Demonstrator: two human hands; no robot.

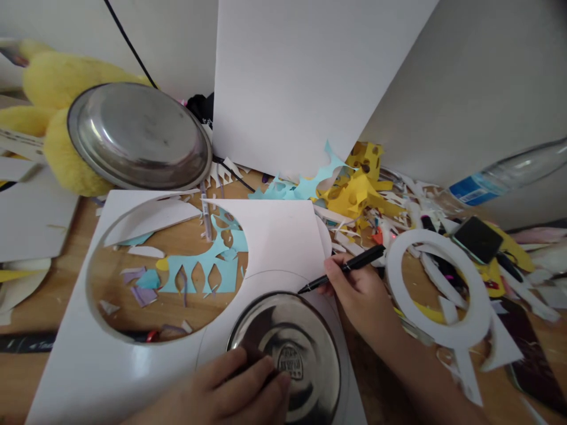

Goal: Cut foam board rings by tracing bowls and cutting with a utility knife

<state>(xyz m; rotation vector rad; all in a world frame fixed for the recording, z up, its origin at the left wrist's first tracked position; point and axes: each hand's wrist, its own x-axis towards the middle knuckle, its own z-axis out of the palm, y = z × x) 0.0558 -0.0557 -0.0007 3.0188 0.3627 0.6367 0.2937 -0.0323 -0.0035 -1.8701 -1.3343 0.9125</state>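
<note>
My left hand [230, 389] presses flat on the small steel bowl [287, 354], which sits upside down on the white sheet [274, 236] near its front edge. My right hand [354, 292] grips the black pen [343, 268], tip on the sheet just beside the bowl's rim.
</note>
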